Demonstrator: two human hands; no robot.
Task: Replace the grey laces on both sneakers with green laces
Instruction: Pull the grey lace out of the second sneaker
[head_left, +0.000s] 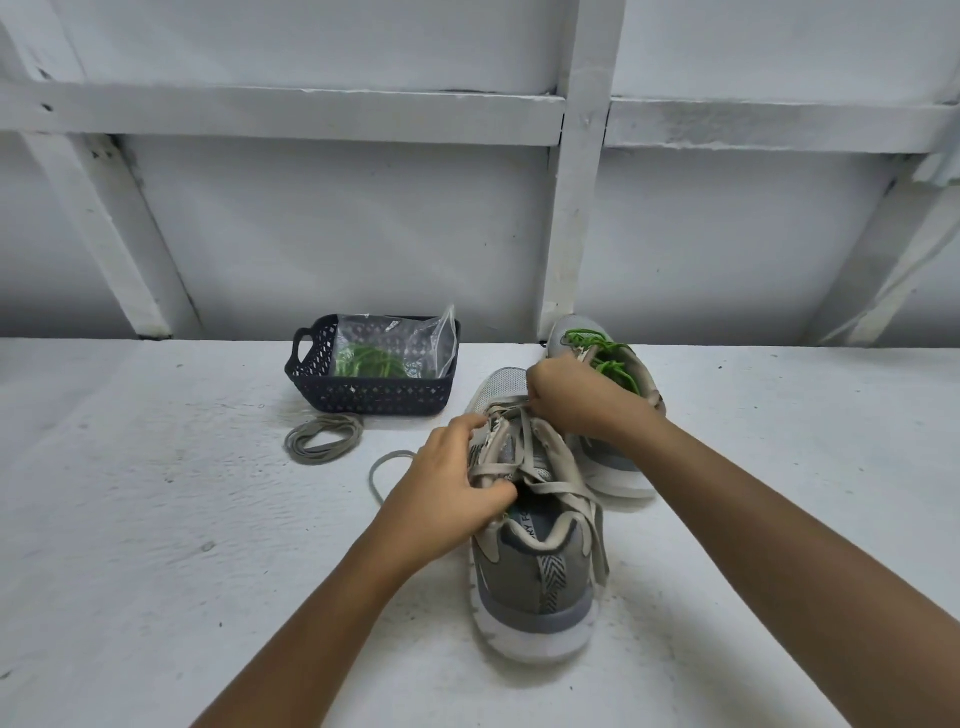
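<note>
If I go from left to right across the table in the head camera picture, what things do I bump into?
dark basket → sneaker with grey laces → sneaker with green laces. The coiled grey lace lies right in front of the basket, so it has no clear place.

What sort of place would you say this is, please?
Probably a bare workroom or utility space: a rough white-painted bench, a plain white wall braced with painted battens, and a small basket of supplies.
</note>
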